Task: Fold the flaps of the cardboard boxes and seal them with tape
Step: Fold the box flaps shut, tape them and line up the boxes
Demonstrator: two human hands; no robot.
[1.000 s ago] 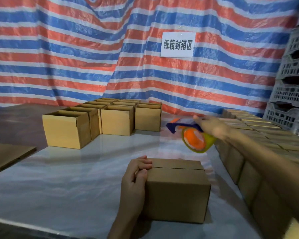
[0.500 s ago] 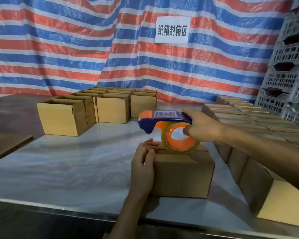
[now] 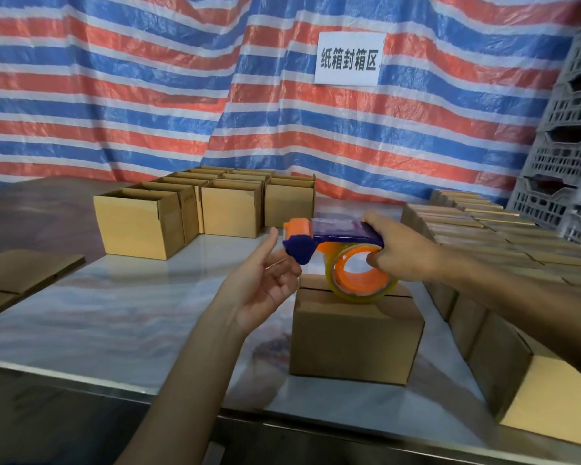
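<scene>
STAGE: flaps are folded shut on the small brown cardboard box (image 3: pixel 356 333) at the near edge of the pale glossy table (image 3: pixel 114 313); no tape is discernible on its seam | TOOL: the orange-and-blue handheld tape dispenser (image 3: pixel 336 236) is gripped by the right hand (image 3: pixel 396 253), roll over the seam | LEFT: the left hand (image 3: pixel 265 286) is raised beside the dispenser nose, fingers loosely spread, nothing held | REMAINING: taping is judged not begun; the open-topped cardboard boxes (image 3: pixel 141 223) at far left are left unfolded.

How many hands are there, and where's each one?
2. The left hand hovers open by the blue front end of the tape dispenser. The right hand grips the dispenser above the closed box. No others show.
</scene>
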